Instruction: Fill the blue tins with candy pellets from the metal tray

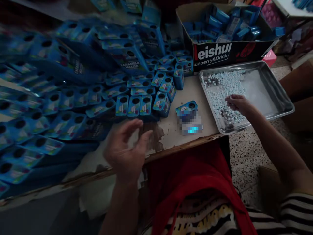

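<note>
My left hand (pixel 127 148) hovers over the table's front edge, slightly blurred. Its thumb and fingers curve apart with nothing visible between them. Over a shallow metal tray (pixel 266 88), my right hand (pixel 237 103) has its fingertips drawn together among small pale blue-and-white pellets (pixel 227 85). What the fingertips pinch is too small to make out. Between my hands, a blue box (pixel 187 107) with a dark round hole lies on the tabletop; a pixelated patch covers its lower part. Close beyond my left hand stand small blue boxes (pixel 134 106) with round holes in their tops.
Rows and stacks of similar blue boxes (pixel 66 62) fill the left and back of the table (pixel 171 133). Behind the tray stands a black-printed carton (pixel 212 54) holding more blue packs. Brown cartons (pixel 299 85) are at the right, beside the speckled floor (pixel 244 163).
</note>
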The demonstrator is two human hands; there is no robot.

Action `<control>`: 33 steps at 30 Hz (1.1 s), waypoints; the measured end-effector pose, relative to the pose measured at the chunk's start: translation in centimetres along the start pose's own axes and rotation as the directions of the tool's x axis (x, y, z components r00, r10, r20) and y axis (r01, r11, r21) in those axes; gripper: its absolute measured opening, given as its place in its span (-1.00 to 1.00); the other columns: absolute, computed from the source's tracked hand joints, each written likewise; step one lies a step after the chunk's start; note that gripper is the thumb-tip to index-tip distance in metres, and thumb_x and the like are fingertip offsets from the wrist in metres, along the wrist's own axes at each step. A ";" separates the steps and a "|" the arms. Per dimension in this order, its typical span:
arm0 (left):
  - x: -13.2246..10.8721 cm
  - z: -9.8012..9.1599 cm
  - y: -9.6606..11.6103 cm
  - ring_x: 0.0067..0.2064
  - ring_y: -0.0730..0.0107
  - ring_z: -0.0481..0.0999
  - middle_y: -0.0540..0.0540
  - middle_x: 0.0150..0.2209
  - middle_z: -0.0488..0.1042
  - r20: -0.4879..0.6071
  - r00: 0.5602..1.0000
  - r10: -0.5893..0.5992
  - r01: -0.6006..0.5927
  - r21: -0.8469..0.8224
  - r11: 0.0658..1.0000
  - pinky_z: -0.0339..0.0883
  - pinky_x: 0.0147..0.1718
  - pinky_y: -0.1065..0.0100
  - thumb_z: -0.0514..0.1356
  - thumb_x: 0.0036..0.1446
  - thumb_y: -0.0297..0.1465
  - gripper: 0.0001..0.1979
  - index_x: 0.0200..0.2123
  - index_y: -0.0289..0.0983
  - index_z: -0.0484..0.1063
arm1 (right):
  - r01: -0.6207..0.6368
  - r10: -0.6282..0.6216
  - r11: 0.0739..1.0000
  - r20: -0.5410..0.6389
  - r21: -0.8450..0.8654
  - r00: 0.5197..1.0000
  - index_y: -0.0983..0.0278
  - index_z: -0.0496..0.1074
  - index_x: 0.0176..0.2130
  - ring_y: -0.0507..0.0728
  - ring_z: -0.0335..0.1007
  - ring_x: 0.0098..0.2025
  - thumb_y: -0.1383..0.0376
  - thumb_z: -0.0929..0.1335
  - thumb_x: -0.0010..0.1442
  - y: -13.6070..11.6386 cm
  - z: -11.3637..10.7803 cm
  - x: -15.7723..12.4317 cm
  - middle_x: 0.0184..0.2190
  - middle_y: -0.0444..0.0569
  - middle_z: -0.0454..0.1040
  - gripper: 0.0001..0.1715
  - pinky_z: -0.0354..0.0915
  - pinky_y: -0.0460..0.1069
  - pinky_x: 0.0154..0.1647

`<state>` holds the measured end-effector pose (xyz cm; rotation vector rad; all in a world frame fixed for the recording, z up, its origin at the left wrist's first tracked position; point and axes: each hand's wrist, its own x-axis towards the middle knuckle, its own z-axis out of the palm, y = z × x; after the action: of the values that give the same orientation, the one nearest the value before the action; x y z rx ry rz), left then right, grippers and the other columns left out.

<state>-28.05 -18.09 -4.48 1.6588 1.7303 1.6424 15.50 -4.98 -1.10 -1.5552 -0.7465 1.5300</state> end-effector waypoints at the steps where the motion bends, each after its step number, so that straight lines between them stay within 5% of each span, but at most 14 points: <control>1: 0.2 -1.0 -0.3 -0.04 0.10 0.78 -0.19 -0.02 0.74 -0.039 0.999 0.036 -0.036 -0.001 0.999 0.72 0.11 -0.02 0.54 0.11 -0.24 -0.46 0.15 -0.23 0.65 | 0.014 -0.013 0.999 0.024 -0.043 1.000 0.31 0.54 -0.32 -0.09 0.25 -0.58 0.59 0.55 0.16 -0.5 -0.3 -0.1 -0.50 -0.10 0.52 -0.76 0.13 -0.25 -0.64; 8: 0.8 -2.8 -1.5 -0.04 0.01 0.78 -0.25 0.05 0.72 -0.085 0.993 0.083 -0.084 -0.003 0.996 0.70 0.09 -0.11 0.58 0.05 -0.27 -0.29 0.29 -0.19 0.61 | -0.003 -0.005 0.998 0.130 0.066 0.991 0.30 0.58 -0.24 -0.05 0.42 -0.43 0.45 0.55 0.22 -3.6 0.3 -1.3 -0.39 -0.10 0.56 -0.88 0.38 -0.20 -0.45; 14: 0.8 -1.1 0.0 0.03 0.19 0.78 -0.18 0.14 0.70 -0.026 0.999 0.047 -0.051 -0.146 0.988 0.70 0.13 0.10 0.56 0.09 -0.36 -0.25 0.36 -0.11 0.54 | 0.160 -0.098 0.974 0.341 -0.160 0.935 0.29 0.55 -0.28 -0.10 0.17 -0.57 0.31 0.63 0.27 -5.4 5.0 -3.2 -0.48 -0.14 0.47 -0.75 0.01 -0.19 -0.66; 22: -1.2 1.4 2.1 0.10 0.20 0.75 -0.11 0.06 0.72 0.113 0.993 -0.019 0.028 -0.078 0.997 0.64 0.22 0.11 0.52 0.24 -0.33 -0.45 0.28 -0.15 0.58 | 0.190 -0.075 0.968 0.529 -0.166 0.845 0.30 0.55 -0.16 -0.05 0.34 -0.48 0.39 0.57 0.29 -6.8 11.6 -4.6 -0.44 -0.14 0.50 -0.83 0.23 -0.17 -0.53; 27: -1.7 2.7 2.4 0.13 0.17 0.73 -0.13 0.09 0.69 0.178 0.982 -0.065 0.085 -0.108 0.991 0.62 0.26 0.10 0.50 0.28 -0.27 -0.50 0.25 -0.15 0.57 | 0.245 -0.057 0.943 0.617 -0.223 0.785 0.31 0.54 -0.15 -0.05 0.34 -0.49 0.34 0.59 0.33 -6.9 13.0 -4.4 -0.42 -0.14 0.52 -0.80 0.15 -0.17 -0.57; 33: -1.7 4.8 2.0 0.18 0.17 0.69 -0.16 0.13 0.64 0.182 0.967 -0.178 0.224 -0.275 0.935 0.61 0.30 0.08 0.49 0.25 -0.29 -0.43 0.29 -0.16 0.48 | 0.242 -0.058 0.943 0.603 -0.230 0.796 0.32 0.54 -0.14 -0.06 0.34 -0.49 0.35 0.58 0.34 -7.1 13.1 -4.6 -0.43 -0.14 0.53 -0.81 0.20 -0.16 -0.55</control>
<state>-22.73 -17.42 -5.39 1.3823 1.4463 1.5432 3.06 -3.54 8.23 -1.1633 -1.4805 1.8603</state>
